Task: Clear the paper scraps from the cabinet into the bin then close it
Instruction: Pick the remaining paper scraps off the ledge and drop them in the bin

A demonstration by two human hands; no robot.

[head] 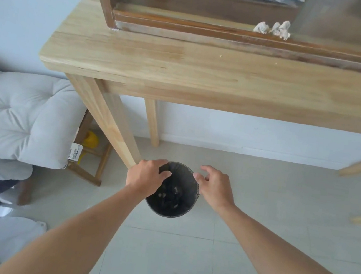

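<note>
A small round dark bin [185, 210] with a black liner stands on the tiled floor in front of the table; a few pale scraps lie inside it. My left hand [146, 177] rests on the bin's left rim, fingers curled over the edge. My right hand [213, 185] hovers at the right rim, fingers spread, nothing in it. On the floor of the wooden cabinet [210, 30], near its front edge, lie crumpled white paper scraps [273, 29]. The cabinet front stands open towards me.
The cabinet sits on a light wooden table [183, 69] against a white wall. A stool with a white cushion [23, 115] stands at the left, with cloth piled on the floor beside it. A table leg [116, 129] is close to the bin's left.
</note>
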